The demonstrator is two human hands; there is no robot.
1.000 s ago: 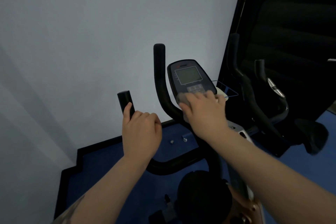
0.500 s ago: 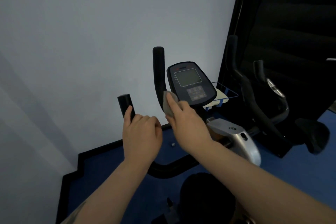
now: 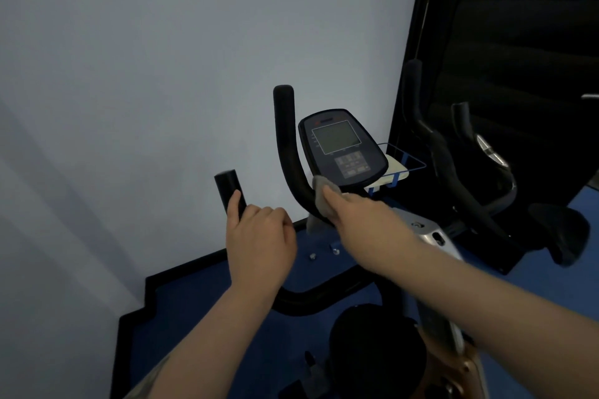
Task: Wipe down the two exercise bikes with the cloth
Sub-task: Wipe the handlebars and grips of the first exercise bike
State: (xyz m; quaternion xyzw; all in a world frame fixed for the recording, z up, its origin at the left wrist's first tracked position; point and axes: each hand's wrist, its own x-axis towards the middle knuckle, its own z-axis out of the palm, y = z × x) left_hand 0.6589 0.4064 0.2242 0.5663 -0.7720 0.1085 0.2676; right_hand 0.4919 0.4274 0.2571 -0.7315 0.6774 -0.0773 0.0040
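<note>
The near exercise bike has black curved handlebars (image 3: 287,146) and a dark console (image 3: 342,149) with a grey screen. My left hand (image 3: 259,236) grips the left handlebar grip (image 3: 228,188), its thumb lying along it. My right hand (image 3: 363,217) holds a grey cloth (image 3: 319,197) and presses it against the right handlebar's bend, just below the console's lower left edge. The black saddle (image 3: 376,353) sits low in the middle. A second bike (image 3: 453,168) stands to the right, dark against a black panel.
A pale wall fills the left and top. A blue wire basket (image 3: 403,165) with a white item in it sits behind the console. The floor is blue with a black border (image 3: 136,311). The second bike's black saddle (image 3: 560,236) juts out at right.
My right hand slid the cloth off the console's keypad, left and down to the handlebar bend. My left hand stayed on the left grip.
</note>
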